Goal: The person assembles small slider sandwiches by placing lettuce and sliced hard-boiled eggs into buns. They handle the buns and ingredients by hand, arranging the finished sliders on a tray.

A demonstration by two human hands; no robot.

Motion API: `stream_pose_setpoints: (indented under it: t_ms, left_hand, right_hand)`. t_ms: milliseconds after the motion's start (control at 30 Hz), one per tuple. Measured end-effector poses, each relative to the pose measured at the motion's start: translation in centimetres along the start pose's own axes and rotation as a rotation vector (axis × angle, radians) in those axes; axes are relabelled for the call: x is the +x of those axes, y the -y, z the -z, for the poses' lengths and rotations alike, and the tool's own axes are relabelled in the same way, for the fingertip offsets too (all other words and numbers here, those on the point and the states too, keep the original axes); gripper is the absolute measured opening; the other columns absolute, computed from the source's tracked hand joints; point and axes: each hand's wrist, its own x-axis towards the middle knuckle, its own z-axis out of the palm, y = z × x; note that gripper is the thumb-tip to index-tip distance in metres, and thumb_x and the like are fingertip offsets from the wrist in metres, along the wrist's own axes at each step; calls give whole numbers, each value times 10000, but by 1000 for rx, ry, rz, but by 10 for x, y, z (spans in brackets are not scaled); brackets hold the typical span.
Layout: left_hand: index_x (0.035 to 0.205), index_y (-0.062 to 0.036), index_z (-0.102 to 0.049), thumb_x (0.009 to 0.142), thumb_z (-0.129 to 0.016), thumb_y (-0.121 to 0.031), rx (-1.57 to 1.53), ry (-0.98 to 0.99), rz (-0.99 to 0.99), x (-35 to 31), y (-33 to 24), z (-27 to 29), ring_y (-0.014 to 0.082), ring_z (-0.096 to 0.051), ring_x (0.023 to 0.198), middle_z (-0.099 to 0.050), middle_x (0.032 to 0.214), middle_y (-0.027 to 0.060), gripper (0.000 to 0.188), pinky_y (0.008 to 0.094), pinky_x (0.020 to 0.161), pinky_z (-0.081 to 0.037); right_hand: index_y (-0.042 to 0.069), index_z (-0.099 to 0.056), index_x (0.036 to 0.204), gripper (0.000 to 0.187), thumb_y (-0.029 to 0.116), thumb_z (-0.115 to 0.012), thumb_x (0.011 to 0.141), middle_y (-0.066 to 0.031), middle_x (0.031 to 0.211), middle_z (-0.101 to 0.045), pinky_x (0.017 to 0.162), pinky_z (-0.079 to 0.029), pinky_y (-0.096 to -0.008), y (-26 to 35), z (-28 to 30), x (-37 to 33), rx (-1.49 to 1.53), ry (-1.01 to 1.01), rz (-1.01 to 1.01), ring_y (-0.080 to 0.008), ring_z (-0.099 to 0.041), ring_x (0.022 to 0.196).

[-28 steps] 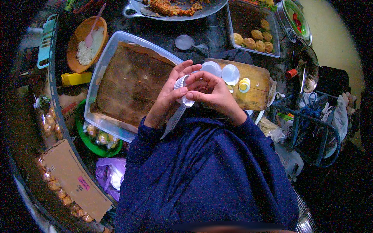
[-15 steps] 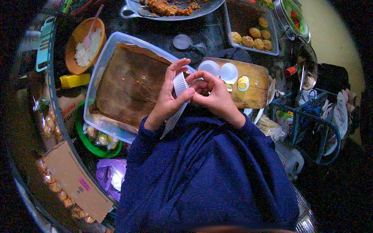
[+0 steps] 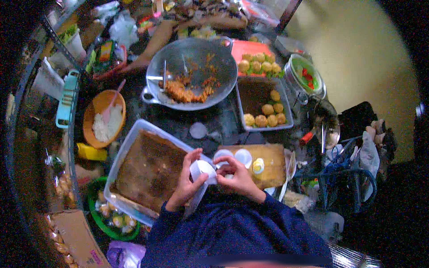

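White pleated paper baking cups (image 3: 202,170), perhaps a nested stack, rest in my left hand (image 3: 184,185), its thumb in front and fingers behind. My right hand (image 3: 241,182) pinches at their right rim with thumb and fingertips; whether one cup is separated I cannot tell. Just beyond it, a wooden cutting board (image 3: 273,156) carries a white paper cup (image 3: 243,158), a second one partly behind my fingers, and yellow-and-white egg slices (image 3: 258,166). To the left, beside my left hand, lies a clear plastic tub (image 3: 129,127) with a brown-lined bottom and a few crumbs.
Ahead stands a wok (image 3: 192,53) with orange-brown filling. Right of it, a container (image 3: 288,111) holds several round golden balls. An orange bowl (image 3: 90,117) of white food and a green basket (image 3: 93,203) sit left. Another person's limb (image 3: 156,42) shows at the back.
The view has tilted up, showing the whole wok and more of the far side. The paper cups have turned, so their opening faces me more. Both hands remain around them.
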Motion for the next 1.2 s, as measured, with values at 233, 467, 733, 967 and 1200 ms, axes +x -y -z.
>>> stream_pose_setpoints:
  t_ms: [233,467,733,967,1200]
  left_hand:
    - [1406,-59,-303,820,-639,-158,-251,-60,168,-1,0,6,216,-374,1277,-375,1417,109,683,341,1043,-346]
    - [1407,-73,-312,839,-622,-141,-271,-55,162,-5,-2,7,214,-391,1264,-398,1409,103,650,353,1050,-337]
    - [1416,-72,-298,870,-625,-201,-289,-24,121,-3,11,2,203,-413,1263,-417,1403,99,650,375,1079,-315]
    - [1428,-67,-267,882,-608,-247,-621,17,177,-5,16,-11,182,-412,1242,-404,1376,93,668,323,1056,-329]
    - [1431,-56,-242,876,-588,-272,-664,91,127,-2,39,-10,198,-398,1287,-391,1392,97,689,334,1076,-322]
  right_hand:
    - [78,-567,1088,385,-21,-649,725,-38,853,-666,782,-486,-284,16,88,-12,-651,-637,231,-119,-627,748]
    - [124,-595,1104,372,100,-688,745,-32,800,-675,874,-394,-406,-28,104,-29,-1475,-503,245,-206,-632,775]
    - [27,-604,1049,224,88,-676,846,-61,854,-676,762,-488,-283,-5,39,-3,-565,-284,231,-140,-643,823]
    - [28,-556,1002,203,17,-676,839,-44,914,-648,742,-517,-245,-8,-18,18,58,211,48,-114,-630,836]
    - [53,-518,993,259,72,-716,828,-28,900,-635,698,-507,-223,-3,-18,23,175,233,-92,-104,-623,806]
